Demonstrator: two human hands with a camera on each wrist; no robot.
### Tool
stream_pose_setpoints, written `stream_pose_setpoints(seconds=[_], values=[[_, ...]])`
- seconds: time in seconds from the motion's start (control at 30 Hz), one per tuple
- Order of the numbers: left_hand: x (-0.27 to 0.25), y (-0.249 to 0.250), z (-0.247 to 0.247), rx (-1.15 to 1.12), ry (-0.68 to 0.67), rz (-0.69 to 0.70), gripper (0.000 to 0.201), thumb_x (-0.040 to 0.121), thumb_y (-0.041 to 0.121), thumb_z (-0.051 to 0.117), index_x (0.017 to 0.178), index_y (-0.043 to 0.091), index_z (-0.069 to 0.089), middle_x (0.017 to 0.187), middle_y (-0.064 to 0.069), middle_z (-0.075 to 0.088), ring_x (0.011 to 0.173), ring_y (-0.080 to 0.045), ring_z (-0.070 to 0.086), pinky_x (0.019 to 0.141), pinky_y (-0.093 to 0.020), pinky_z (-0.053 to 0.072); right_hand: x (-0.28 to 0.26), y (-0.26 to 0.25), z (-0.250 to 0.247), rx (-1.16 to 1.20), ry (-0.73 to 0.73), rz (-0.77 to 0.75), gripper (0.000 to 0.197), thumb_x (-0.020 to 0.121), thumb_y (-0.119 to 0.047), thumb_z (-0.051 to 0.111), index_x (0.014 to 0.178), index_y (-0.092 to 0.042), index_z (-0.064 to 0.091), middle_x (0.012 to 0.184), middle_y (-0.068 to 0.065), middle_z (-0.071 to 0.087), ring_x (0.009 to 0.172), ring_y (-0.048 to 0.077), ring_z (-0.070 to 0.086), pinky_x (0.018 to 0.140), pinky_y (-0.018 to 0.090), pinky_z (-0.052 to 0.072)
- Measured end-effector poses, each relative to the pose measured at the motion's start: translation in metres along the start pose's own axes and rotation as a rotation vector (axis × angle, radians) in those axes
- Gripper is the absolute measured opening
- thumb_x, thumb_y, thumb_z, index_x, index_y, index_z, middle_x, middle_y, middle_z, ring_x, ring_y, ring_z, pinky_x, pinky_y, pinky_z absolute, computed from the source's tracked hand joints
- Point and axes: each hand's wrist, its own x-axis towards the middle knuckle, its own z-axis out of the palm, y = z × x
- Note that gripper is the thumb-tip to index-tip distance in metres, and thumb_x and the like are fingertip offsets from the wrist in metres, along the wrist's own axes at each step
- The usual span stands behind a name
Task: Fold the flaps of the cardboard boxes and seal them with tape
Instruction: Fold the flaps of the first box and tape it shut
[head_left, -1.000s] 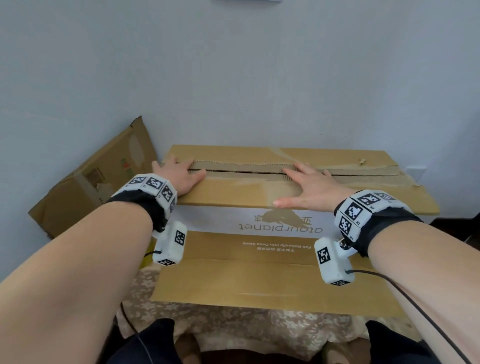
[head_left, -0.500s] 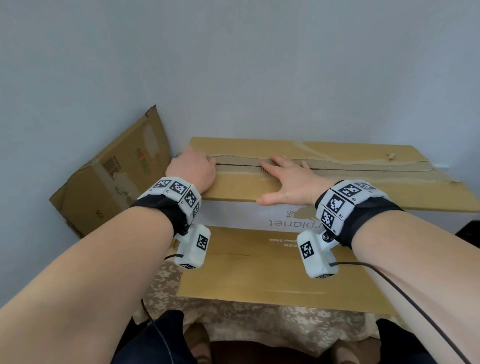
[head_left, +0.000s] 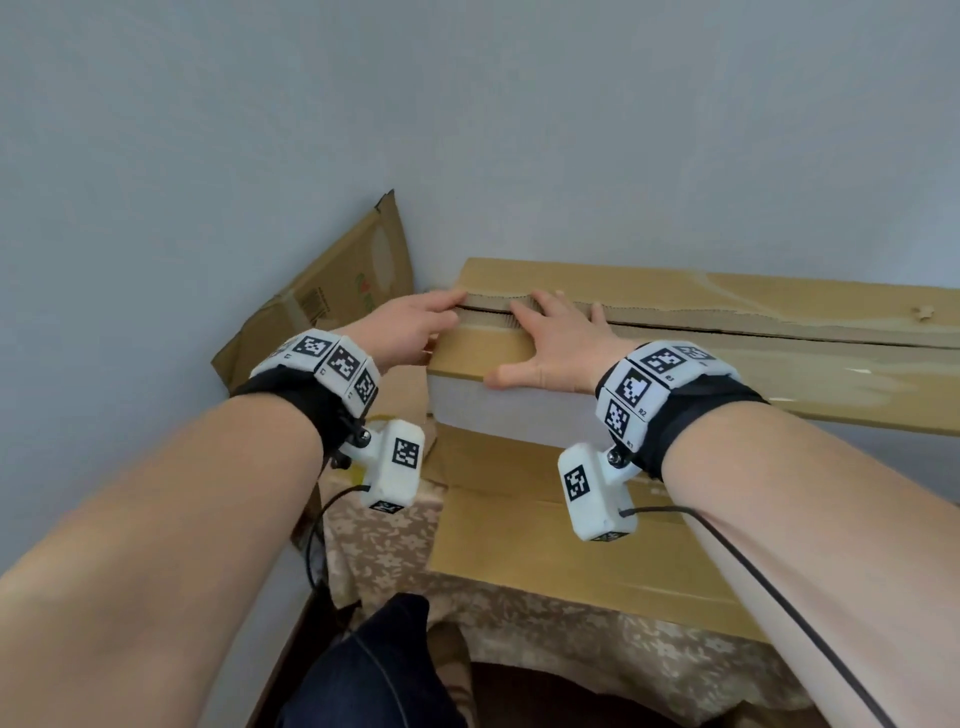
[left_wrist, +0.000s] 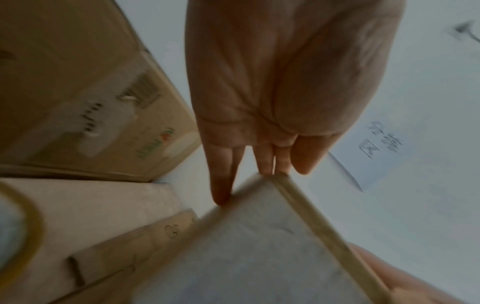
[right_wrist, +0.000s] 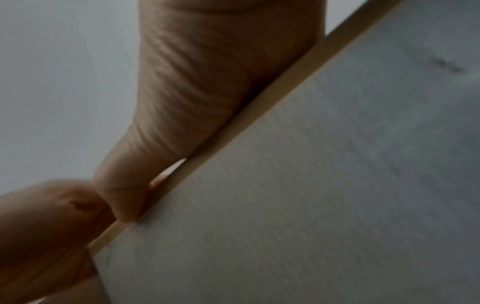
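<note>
Pressing folded flaps (head_left: 649, 332) flat: left hand (head_left: 410, 327) spread at box's (head_left: 519, 415) nine o'clock corner, right hand (head_left: 558, 345) splayed beside it. Likely needing tape next; none visible.

The cardboard box (head_left: 701, 364) is large and brown, with a white band across its front wall and a brown front below it; it stands upright against the wall, filling the frame from the centre out to 3 o'clock; both long top flaps (head_left: 779, 306) are folded down flat and meet along a narrow dark seam running from 9 to 3 o'clock; the paper skin along that seam is torn, baring ragged corrugation; pale scuffed patches mark the top; a second cardboard box (head_left: 332, 301), flattened, leans tilted against the wall at 10 o'clock, bearing a barcode and green lettering.
</note>
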Motion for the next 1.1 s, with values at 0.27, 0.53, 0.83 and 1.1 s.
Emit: stream_pose_setpoints(seconds=[0.27, 0.53, 0.83, 1.1], values=[[0.016, -0.074, -0.016, 0.136, 0.233, -0.342, 0.035, 0.096, 0.010, 0.046, 0.130, 0.004, 0.052, 0.116, -0.020, 0.058, 0.100, -0.035, 0.062, 0.072, -0.036, 0.050, 0.002, 0.006, 0.004, 0.023, 0.030, -0.005, 0.103, 0.071, -0.077, 0.051, 0.153, -0.030, 0.009, 0.161, 0.002, 0.001, 0.147, 0.020, -0.001, 0.115, 0.053, -0.004], [0.022, -0.125, 0.010, 0.830, -0.138, -0.502, 0.037, 0.086, 0.036, 0.062, 0.106, 0.005, 0.064, 0.100, -0.014, 0.065, 0.094, -0.029, 0.062, 0.073, -0.031, 0.048, -0.001, 0.006, 0.005, 0.048, 0.061, 0.001, 0.102, 0.070, -0.083, 0.047, 0.152, -0.032, 0.013, 0.160, 0.000, 0.005, 0.147, 0.019, 0.002, 0.117, 0.050, -0.004], [0.095, -0.226, 0.007, 1.077, -0.257, -0.621, 0.024, 0.058, 0.045, 0.076, 0.076, 0.029, 0.071, 0.069, 0.010, 0.065, 0.064, -0.011, 0.061, 0.062, -0.022, 0.051, 0.002, 0.007, 0.006, 0.052, 0.076, 0.004, 0.101, 0.070, -0.083, 0.047, 0.152, -0.032, 0.016, 0.160, 0.001, 0.007, 0.147, 0.020, 0.003, 0.117, 0.051, -0.002], [0.100, -0.243, 0.008, 1.040, -0.207, -0.576, 0.023, 0.059, 0.045, 0.072, 0.074, 0.028, 0.068, 0.067, 0.008, 0.063, 0.061, -0.013, 0.059, 0.065, -0.028, 0.054, 0.000, 0.006, 0.005, 0.046, 0.075, 0.004, 0.101, 0.070, -0.083, 0.046, 0.152, -0.032, 0.015, 0.160, 0.000, 0.006, 0.147, 0.020, 0.003, 0.117, 0.051, -0.002]])
